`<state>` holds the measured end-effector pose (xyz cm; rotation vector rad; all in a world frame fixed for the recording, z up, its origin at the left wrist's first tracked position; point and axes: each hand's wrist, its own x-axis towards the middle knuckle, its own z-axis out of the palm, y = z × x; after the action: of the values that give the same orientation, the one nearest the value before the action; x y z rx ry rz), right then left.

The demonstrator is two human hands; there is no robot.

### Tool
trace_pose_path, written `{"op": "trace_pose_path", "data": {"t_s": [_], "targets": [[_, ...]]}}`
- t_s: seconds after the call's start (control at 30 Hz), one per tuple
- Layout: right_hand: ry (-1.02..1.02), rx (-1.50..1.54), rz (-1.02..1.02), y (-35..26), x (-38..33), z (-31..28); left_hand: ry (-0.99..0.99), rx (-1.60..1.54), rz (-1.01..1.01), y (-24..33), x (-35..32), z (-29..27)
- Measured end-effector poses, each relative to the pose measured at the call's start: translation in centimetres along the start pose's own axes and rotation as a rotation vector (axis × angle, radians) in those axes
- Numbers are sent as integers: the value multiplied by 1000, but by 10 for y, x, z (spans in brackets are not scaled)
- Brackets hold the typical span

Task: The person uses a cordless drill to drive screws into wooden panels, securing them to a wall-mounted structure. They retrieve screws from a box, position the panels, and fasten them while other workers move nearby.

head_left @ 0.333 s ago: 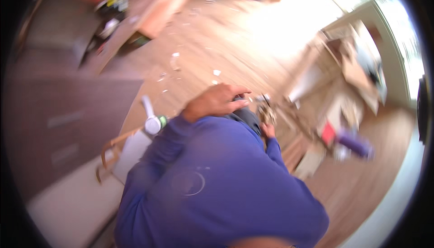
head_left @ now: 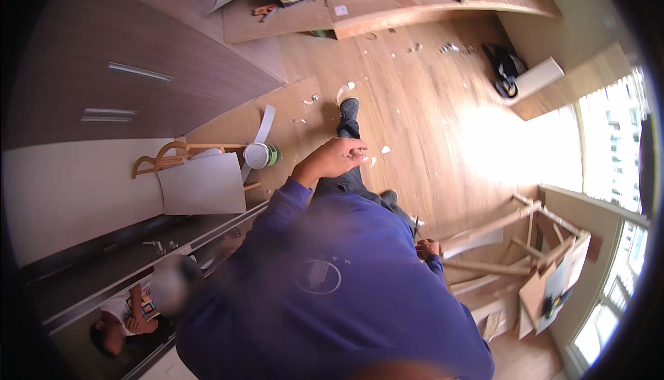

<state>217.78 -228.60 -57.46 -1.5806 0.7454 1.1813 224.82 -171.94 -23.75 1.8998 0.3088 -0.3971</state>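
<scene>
My left hand [head_left: 339,158] hangs in front of my body, above my dark trouser leg [head_left: 351,181]. Its fingers are loosely bent, a small gap shows between thumb and forefinger, and nothing is visible in it. Low at my right side, my right hand [head_left: 428,248] has its fingers curled round something I cannot make out. A thin light piece [head_left: 417,225] sticks up beside it. To the right of that hand lies a wooden frame [head_left: 487,228] of bare bars. My shoe [head_left: 349,108] is on the wood floor [head_left: 415,138], among white scraps.
At left, a white-topped round tub [head_left: 256,156] stands beside a white panel [head_left: 204,185] and curved wooden pieces [head_left: 181,148]. Brown cabinets [head_left: 138,55] line that side. A long wooden unit [head_left: 394,16] lies ahead. A black bag [head_left: 505,68] rests far right. Another person [head_left: 142,311] is at lower left.
My view has swung round to the right and sharpened. The wooden frame now sits lower right, and the other person has come into view. My left hand's fingers are more bent.
</scene>
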Motion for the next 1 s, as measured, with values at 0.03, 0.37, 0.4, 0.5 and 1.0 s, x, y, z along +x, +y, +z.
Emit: {"op": "trace_pose_path", "data": {"t_s": [0.03,0.37,0.4,0.5,1.0], "targets": [[75,-56,73,-43,1,4,65,-97,-23,-13,18,-25],[-59,-319,-218,-372,55,228,740,182,-29,-127,253,-334],[99,-692,-392,-398,58,260,775,-4,-87,-130,272,-364],[345,-1058,-621,-464,48,322,859,-491,-335,-142,318,-431],[134,-508,-368,-538,64,334,876,-810,-269,-180,337,-440]]}}
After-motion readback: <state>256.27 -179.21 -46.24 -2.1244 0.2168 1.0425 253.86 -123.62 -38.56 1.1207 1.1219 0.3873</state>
